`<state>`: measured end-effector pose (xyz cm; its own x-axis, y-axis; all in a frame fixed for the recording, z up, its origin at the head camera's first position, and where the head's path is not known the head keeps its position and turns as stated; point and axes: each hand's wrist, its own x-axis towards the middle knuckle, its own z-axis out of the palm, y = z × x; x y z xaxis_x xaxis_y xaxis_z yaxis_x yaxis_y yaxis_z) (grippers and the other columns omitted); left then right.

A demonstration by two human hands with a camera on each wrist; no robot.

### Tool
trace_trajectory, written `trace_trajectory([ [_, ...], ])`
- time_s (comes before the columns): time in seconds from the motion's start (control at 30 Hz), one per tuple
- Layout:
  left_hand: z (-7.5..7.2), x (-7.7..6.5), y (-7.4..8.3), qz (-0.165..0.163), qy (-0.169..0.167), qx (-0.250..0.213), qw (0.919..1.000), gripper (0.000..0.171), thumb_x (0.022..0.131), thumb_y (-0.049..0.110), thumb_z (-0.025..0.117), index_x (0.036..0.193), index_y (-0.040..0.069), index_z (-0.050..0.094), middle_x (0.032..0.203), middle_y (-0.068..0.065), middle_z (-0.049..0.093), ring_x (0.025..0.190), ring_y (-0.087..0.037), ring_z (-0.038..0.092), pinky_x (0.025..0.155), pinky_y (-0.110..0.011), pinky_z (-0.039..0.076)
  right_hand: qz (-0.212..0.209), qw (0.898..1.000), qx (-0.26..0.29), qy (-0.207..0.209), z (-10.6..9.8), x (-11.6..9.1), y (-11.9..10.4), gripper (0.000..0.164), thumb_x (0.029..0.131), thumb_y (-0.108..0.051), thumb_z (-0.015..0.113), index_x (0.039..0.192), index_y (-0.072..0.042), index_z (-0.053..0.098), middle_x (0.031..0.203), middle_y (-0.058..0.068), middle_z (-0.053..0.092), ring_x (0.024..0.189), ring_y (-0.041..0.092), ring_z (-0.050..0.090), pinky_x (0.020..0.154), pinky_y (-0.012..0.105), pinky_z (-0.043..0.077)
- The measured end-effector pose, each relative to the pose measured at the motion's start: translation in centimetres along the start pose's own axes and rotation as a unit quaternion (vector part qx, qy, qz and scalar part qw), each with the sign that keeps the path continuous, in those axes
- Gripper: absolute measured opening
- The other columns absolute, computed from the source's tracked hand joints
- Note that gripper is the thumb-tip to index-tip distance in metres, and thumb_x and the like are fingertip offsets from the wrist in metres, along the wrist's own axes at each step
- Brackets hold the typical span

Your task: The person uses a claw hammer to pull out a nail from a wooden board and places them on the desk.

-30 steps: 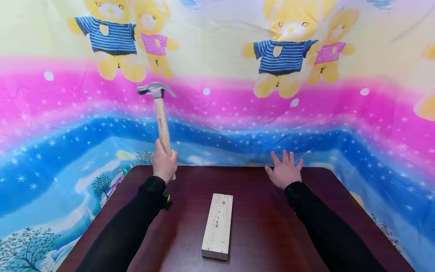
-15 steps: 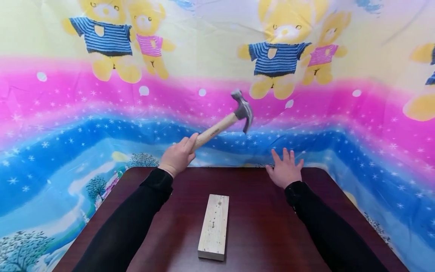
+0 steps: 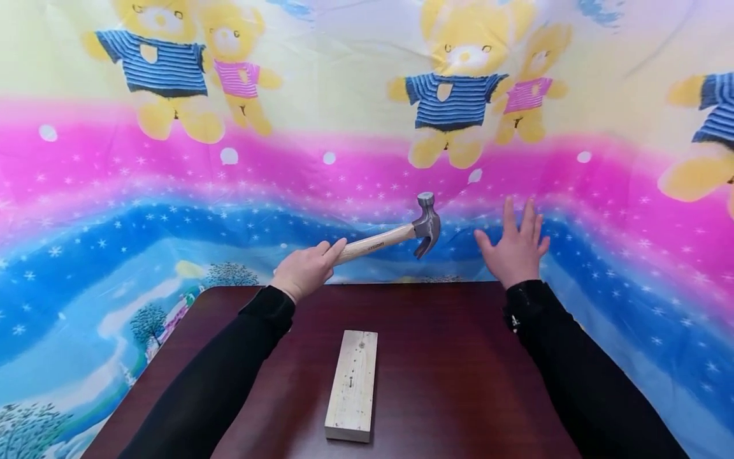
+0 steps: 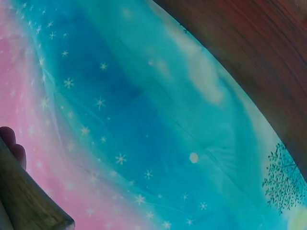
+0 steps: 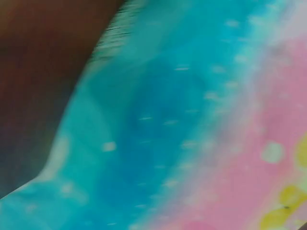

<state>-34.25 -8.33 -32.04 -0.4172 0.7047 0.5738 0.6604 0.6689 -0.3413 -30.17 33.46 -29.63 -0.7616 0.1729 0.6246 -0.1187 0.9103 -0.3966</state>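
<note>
In the head view my left hand grips a claw hammer by its wooden handle, above the far edge of the table. The steel head points to the right, its striking face up and its claw down. In the left wrist view the butt of the wooden handle and a bit of finger show at the lower left. My right hand is raised with fingers spread, to the right of the hammer head and holding nothing. A pale wooden block lies lengthwise on the table, with a nail at its middle.
The dark reddish-brown table runs back to a hanging cloth printed with bears and snowflakes. That cloth surrounds the table at the back and both sides. Several small dark marks dot the block's top.
The hammer has swung from upright at the left to nearly level, pointing right, with my left hand turning and moving rightward. My right hand has risen and moved right. The view has shifted slightly.
</note>
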Motion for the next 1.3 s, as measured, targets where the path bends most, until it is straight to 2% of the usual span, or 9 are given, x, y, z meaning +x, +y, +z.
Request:
trace_trajectory([
  [0.17, 0.5, 0.4, 0.7, 0.003, -0.010, -0.021, 0.9997, 0.061, 0.090, 0.017, 0.076, 0.143, 0.005, 0.049, 0.093, -0.009, 0.055, 0.059, -0.017, 0.048, 0.049, -0.031, 0.042, -0.088, 0.988, 0.035, 0.121, -1.6, 1.1, -5.1, 0.087, 0.097, -0.062, 0.047, 0.162, -0.025, 0.004, 0.166, 0.008, -0.010, 0.149, 0.033, -0.010, 0.110, 0.063, -0.013],
  [0.3, 0.7, 0.9, 1.4, 0.020, -0.010, -0.016, 0.9996, 0.061, 0.088, 0.016, 0.079, 0.141, 0.005, 0.051, 0.092, -0.009, 0.055, 0.058, -0.017, 0.049, 0.047, -0.031, 0.044, -0.258, 0.949, -0.001, 0.181, -0.8, 1.0, -8.8, 0.091, 0.092, -0.071, 0.046, 0.161, -0.035, 0.000, 0.166, 0.011, -0.003, 0.149, 0.039, -0.001, 0.109, 0.066, -0.010],
  [0.43, 0.6, 0.6, 1.5, 0.041, 0.014, 0.008, 0.9990, 0.058, 0.086, 0.013, 0.080, 0.137, 0.006, 0.054, 0.092, -0.010, 0.057, 0.057, -0.018, 0.053, 0.047, -0.032, 0.048, -0.401, 0.902, -0.074, 0.144, 1.7, 0.2, -11.6, 0.099, 0.087, -0.075, 0.050, 0.159, -0.039, -0.008, 0.166, 0.011, -0.006, 0.146, 0.046, 0.006, 0.108, 0.072, -0.004],
  [0.5, 0.7, 0.7, 1.8, 0.052, 0.026, 0.014, 0.9982, 0.058, 0.085, 0.013, 0.081, 0.136, 0.007, 0.055, 0.094, -0.010, 0.058, 0.057, -0.019, 0.055, 0.047, -0.033, 0.049, -0.429, 0.892, -0.111, 0.087, 2.8, -0.4, -12.2, 0.104, 0.086, -0.075, 0.053, 0.159, -0.036, -0.011, 0.165, 0.011, -0.011, 0.147, 0.046, 0.004, 0.108, 0.071, -0.002],
  [0.8, 0.7, 1.3, 3.7, 0.073, -0.013, 0.039, 0.9965, 0.056, 0.090, 0.006, 0.075, 0.141, 0.011, 0.054, 0.097, -0.009, 0.058, 0.062, -0.018, 0.058, 0.047, -0.030, 0.047, -0.275, 0.935, -0.066, -0.215, 5.1, -2.4, -12.0, 0.112, 0.082, -0.074, 0.061, 0.159, -0.036, -0.009, 0.165, 0.006, -0.017, 0.148, 0.033, 0.019, 0.110, 0.068, 0.019],
  [0.97, 0.9, 1.4, 4.0, 0.093, -0.016, 0.062, 0.9937, 0.055, 0.090, 0.004, 0.074, 0.141, 0.012, 0.055, 0.102, -0.009, 0.060, 0.071, -0.020, 0.064, 0.051, -0.031, 0.051, -0.250, 0.910, -0.093, -0.318, 5.5, -2.2, -11.8, 0.106, 0.083, -0.072, 0.062, 0.161, -0.035, 0.000, 0.161, 0.014, 0.027, 0.118, 0.030, 0.060, 0.076, 0.039, 0.054],
  [1.07, 1.3, 1.5, 4.4, 0.105, -0.010, 0.072, 0.9918, 0.053, 0.091, 0.006, 0.074, 0.141, 0.012, 0.056, 0.102, -0.008, 0.060, 0.071, -0.019, 0.064, 0.052, -0.029, 0.052, -0.248, 0.896, -0.127, -0.347, 5.9, -2.1, -11.6, 0.100, 0.084, -0.066, 0.066, 0.162, -0.034, 0.011, 0.110, 0.009, 0.068, 0.090, 0.022, 0.068, 0.058, 0.031, 0.050],
  [1.17, 1.6, 1.5, 4.9, 0.108, -0.012, 0.075, 0.9912, 0.052, 0.092, 0.007, 0.073, 0.141, 0.013, 0.057, 0.102, -0.007, 0.060, 0.071, -0.018, 0.062, 0.053, -0.027, 0.051, -0.245, 0.888, -0.134, -0.365, 6.2, -2.1, -11.4, 0.085, 0.087, -0.053, 0.072, 0.158, -0.031, 0.032, 0.075, -0.004, 0.062, 0.068, 0.012, 0.059, 0.060, 0.031, 0.050],
  [1.3, 1.5, 1.1, 5.1, 0.108, -0.026, 0.070, 0.9914, 0.054, 0.091, 0.010, 0.074, 0.142, 0.014, 0.056, 0.102, -0.007, 0.059, 0.073, -0.016, 0.062, 0.056, -0.026, 0.052, -0.244, 0.879, -0.099, -0.398, 6.8, -1.9, -11.1, 0.040, 0.091, -0.040, 0.073, 0.124, -0.021, 0.064, 0.082, -0.006, 0.063, 0.074, 0.012, 0.059, 0.066, 0.033, 0.049],
])
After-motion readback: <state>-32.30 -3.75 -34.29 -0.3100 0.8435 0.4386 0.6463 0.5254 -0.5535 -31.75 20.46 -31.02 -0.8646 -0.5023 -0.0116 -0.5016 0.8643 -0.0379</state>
